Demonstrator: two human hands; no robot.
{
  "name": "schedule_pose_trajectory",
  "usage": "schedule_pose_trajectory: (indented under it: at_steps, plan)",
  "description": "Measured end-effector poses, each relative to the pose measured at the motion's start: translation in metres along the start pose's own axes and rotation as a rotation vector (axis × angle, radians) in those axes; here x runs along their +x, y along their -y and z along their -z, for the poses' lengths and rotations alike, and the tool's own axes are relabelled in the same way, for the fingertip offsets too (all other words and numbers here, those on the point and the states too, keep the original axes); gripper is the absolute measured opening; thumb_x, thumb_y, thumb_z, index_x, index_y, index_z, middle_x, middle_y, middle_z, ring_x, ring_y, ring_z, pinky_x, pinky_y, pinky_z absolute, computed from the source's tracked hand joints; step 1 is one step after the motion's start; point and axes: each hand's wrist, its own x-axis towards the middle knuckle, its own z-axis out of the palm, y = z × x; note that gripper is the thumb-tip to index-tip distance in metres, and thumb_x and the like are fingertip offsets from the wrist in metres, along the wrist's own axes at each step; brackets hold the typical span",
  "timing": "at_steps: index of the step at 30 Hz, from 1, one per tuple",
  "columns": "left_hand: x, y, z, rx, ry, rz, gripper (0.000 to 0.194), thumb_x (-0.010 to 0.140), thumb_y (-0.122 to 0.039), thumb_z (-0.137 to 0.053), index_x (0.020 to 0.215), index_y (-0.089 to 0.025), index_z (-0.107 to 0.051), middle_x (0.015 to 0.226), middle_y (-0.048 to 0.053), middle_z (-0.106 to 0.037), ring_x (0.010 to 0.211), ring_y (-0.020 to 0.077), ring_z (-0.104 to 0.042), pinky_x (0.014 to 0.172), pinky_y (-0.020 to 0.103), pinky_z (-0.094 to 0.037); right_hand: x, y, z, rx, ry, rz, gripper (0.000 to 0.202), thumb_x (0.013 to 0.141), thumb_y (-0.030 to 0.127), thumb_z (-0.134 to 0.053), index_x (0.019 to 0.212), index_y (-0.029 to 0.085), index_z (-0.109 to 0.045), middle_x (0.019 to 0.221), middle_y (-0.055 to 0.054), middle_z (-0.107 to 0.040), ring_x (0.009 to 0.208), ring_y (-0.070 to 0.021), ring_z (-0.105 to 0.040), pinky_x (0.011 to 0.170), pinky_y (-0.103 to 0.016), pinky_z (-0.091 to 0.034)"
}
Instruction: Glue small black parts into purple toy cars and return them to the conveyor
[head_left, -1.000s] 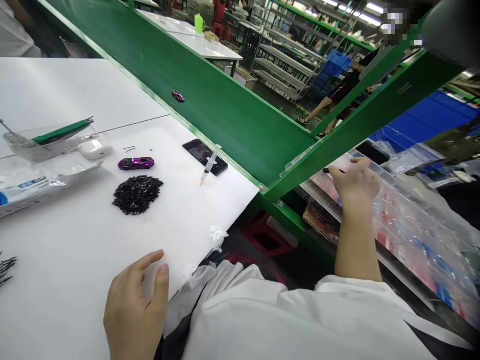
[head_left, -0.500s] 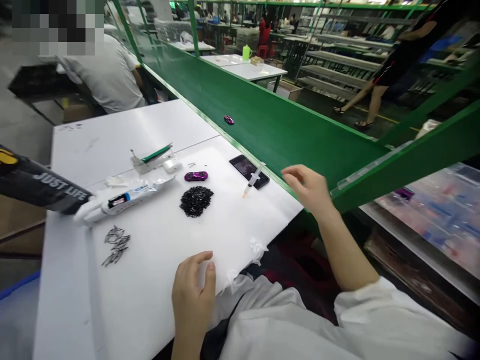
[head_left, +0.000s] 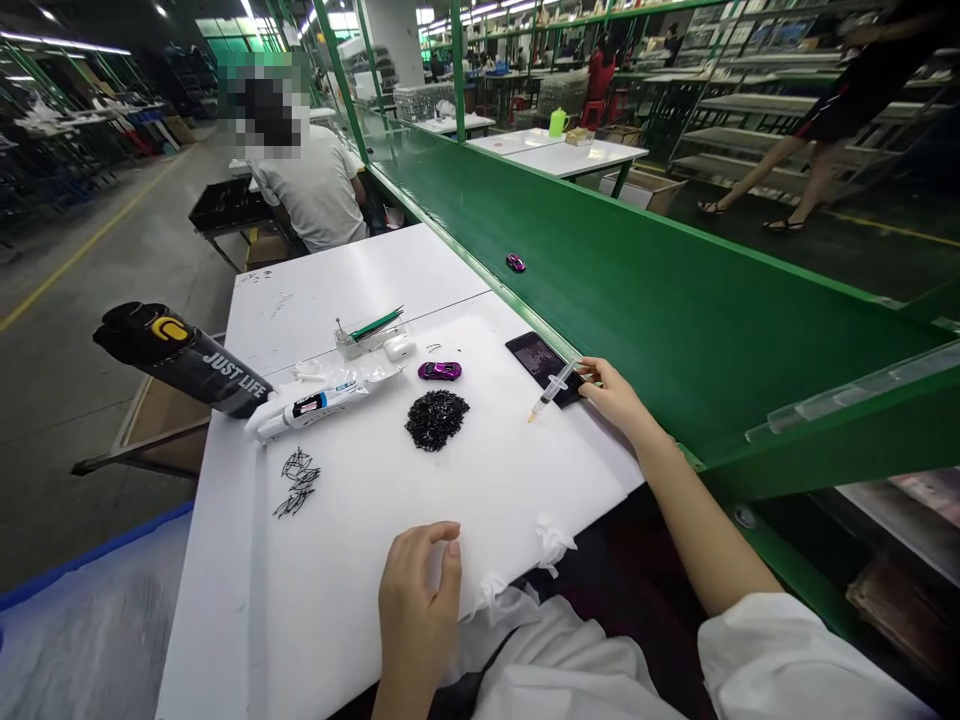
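Extending the right arm across the table (head_left: 360, 560), had the fingertips of the right hand (head_left: 619, 402) at the plunger end of the syringe (head_left: 556, 384). Could not confirm a closed grip from this view (contact or only close placement). Had the syringe aslant over the phone (head_left: 531, 352), with orange tip directed toward the white tabletop beside it. Held the left hand (head_left: 420, 588) released near the front edge, with thumb and forefinger curved and apart. Had one purple toy car (head_left: 440, 371) on the table left of the phone, with a pile of small black parts (head_left: 437, 420) just in front of it. Had a second purple car (head_left: 515, 263) on the green conveyor (head_left: 637, 290), beyond the table's edge. Found thin black pieces (head_left: 298, 480) loosely scattered farther left, near a white tube (head_left: 322, 405) and a black cylindrical item (head_left: 187, 350) lettered JUST LIFE. Found a slim green tool (head_left: 379, 323) at a clear tray (head_left: 351, 348) behind the tube. Found crumpled white tissue (head_left: 555, 543) at the near edge.
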Motion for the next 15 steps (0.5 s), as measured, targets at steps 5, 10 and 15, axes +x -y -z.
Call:
schedule_pose_trajectory:
  at_steps: [5,10,15]
  plan:
    - [-0.001,0.000,0.001,0.004,0.010,-0.016,0.024,0.085,-0.041,-0.046,0.085,-0.024,-0.064,0.092,0.004,-0.066,0.093,0.0244,-0.057,0.081,0.043,-0.047,-0.001,0.009,0.005,-0.068,0.002,-0.012,0.041,0.073,0.025,-0.045,0.112,0.017,-0.056,0.111,-0.009,-0.063,0.092,-0.0202,-0.059,0.084,-0.037,-0.045]
    - [-0.003,0.000,0.001,0.024,0.012,-0.024,0.026,0.085,-0.041,-0.045,0.085,-0.024,-0.064,0.093,0.006,-0.066,0.094,0.0254,-0.058,0.081,0.044,-0.048,0.028,0.053,0.024,-0.182,-0.040,0.002,0.044,0.077,0.031,-0.045,0.118,0.017,-0.053,0.108,-0.010,-0.064,0.096,-0.0254,-0.058,0.081,-0.038,-0.044]
    - [-0.003,-0.003,0.002,0.004,-0.014,0.024,0.025,0.084,-0.042,-0.047,0.085,-0.024,-0.065,0.092,0.005,-0.066,0.092,0.0251,-0.059,0.081,0.043,-0.049,0.101,0.092,0.008,-0.317,-0.059,0.040,0.037,0.085,0.026,-0.039,0.117,0.017,-0.054,0.114,-0.011,-0.061,0.103,-0.0241,-0.055,0.086,-0.036,-0.042]
